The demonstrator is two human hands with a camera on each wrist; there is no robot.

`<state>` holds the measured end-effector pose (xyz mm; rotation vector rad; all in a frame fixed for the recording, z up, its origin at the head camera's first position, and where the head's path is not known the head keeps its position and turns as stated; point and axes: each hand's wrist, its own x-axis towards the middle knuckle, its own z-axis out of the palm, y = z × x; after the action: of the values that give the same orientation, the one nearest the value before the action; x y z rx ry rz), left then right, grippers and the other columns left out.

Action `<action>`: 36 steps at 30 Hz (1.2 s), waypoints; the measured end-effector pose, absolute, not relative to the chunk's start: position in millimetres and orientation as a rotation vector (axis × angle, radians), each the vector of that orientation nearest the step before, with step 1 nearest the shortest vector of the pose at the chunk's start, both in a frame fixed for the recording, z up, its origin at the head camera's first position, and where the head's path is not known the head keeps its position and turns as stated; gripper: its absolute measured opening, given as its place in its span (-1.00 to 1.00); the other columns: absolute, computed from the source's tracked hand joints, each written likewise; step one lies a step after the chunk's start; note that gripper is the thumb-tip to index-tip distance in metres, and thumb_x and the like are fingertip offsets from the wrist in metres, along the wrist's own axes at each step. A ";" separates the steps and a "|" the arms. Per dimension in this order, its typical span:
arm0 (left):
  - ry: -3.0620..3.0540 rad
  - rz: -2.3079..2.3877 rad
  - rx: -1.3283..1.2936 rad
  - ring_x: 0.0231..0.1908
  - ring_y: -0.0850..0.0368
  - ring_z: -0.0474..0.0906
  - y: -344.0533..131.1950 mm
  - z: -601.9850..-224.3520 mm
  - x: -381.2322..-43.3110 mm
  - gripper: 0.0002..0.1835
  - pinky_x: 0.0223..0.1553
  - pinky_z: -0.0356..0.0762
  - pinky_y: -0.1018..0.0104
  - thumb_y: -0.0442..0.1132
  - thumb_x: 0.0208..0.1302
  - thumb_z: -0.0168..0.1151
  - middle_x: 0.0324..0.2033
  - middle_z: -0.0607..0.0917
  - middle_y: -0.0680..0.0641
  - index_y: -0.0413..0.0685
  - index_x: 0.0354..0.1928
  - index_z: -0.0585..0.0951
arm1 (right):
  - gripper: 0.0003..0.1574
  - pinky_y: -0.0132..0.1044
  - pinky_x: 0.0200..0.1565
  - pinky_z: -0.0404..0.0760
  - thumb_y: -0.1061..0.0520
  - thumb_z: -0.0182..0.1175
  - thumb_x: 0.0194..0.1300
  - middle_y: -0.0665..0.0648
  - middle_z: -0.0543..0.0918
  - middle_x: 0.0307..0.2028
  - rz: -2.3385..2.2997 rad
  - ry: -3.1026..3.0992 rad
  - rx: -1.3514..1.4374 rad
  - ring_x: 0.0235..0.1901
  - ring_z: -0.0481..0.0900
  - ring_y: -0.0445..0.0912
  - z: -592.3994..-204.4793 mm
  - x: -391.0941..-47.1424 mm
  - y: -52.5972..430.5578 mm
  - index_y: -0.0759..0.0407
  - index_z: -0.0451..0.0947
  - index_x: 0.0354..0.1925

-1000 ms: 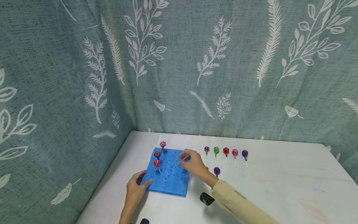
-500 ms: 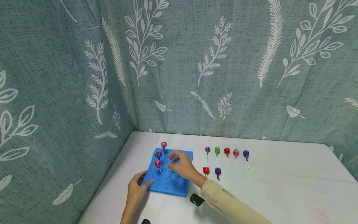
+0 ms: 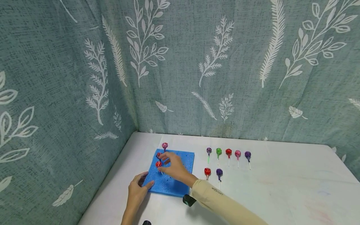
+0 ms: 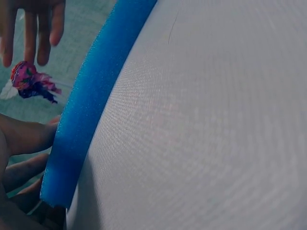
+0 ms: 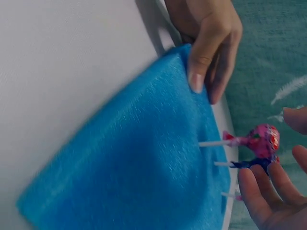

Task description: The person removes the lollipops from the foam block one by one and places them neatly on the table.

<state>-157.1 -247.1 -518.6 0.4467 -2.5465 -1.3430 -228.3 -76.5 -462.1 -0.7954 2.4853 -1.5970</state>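
Observation:
A blue foam board (image 3: 171,187) with small holes lies on the white table. My left hand (image 3: 137,189) grips its near left corner, thumb on the top face and fingers at the side. Three lollipops stand in a row along the board's left side: a red-and-pink one (image 5: 266,140) nearest me, a red-and-dark-blue one (image 3: 158,155) behind it, and a pink one (image 3: 164,145) farthest. My right hand (image 3: 175,167) is over the board with fingers spread around the two nearer lollipops. In the right wrist view its fingertips overlap the dark-blue wrapper, and the thumb is apart.
Right of the board, several lollipops lie in a back row, including a green one (image 3: 218,151) and a pink one (image 3: 237,153). In front of them lie a red lollipop (image 3: 207,172) and a purple lollipop (image 3: 219,172). A leaf-patterned curtain (image 3: 180,78) borders the table.
My right hand has moved left across the board to the standing lollipops, uncovering the red and purple ones on the table. The left hand keeps its grip on the corner.

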 end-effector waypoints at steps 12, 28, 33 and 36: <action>-2.537 -1.336 0.441 0.00 -0.16 0.47 -246.2 -518.0 -159.2 -0.46 0.03 0.41 -0.03 -0.31 0.10 0.36 0.02 0.54 -0.27 -0.28 0.15 0.49 | -0.65 -0.34 -0.16 0.58 0.25 0.32 0.15 0.04 0.55 -0.12 -1.657 2.423 -0.845 -0.11 0.55 -0.07 -475.0 -226.4 -90.3 0.18 0.55 -0.05; -2.526 -1.322 0.454 -0.02 -0.16 0.48 -245.2 -519.1 -156.6 -0.47 0.02 0.41 -0.03 -0.32 0.09 0.36 0.01 0.55 -0.28 -0.31 0.14 0.49 | -0.76 -0.39 -0.20 0.61 0.37 0.30 0.13 0.07 0.63 -0.21 -1.923 2.416 -0.822 -0.21 0.63 -0.11 -486.1 -222.5 -96.1 0.21 0.58 -0.19; -2.520 -1.324 0.453 -0.04 -0.13 0.49 -245.3 -519.5 -156.3 -0.47 0.01 0.41 0.00 -0.31 0.08 0.37 -0.01 0.56 -0.26 -0.30 0.13 0.51 | -0.76 -0.41 -0.23 0.61 0.39 0.30 0.11 0.09 0.62 -0.23 -1.977 2.409 -0.837 -0.22 0.63 -0.11 -484.8 -223.2 -95.7 0.25 0.57 -0.20; -2.525 -1.314 0.454 -0.03 -0.13 0.48 -246.5 -520.2 -155.6 -0.47 0.01 0.41 -0.01 -0.30 0.09 0.37 0.00 0.56 -0.26 -0.30 0.13 0.50 | -0.74 -0.42 -0.23 0.60 0.38 0.30 0.11 0.09 0.61 -0.22 -1.996 2.402 -0.850 -0.22 0.63 -0.11 -480.5 -222.5 -94.1 0.21 0.57 -0.20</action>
<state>-155.6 -246.5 -520.2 0.4543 -2.5250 -1.3144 -222.5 -94.1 -480.5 -0.8495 2.4022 -1.9965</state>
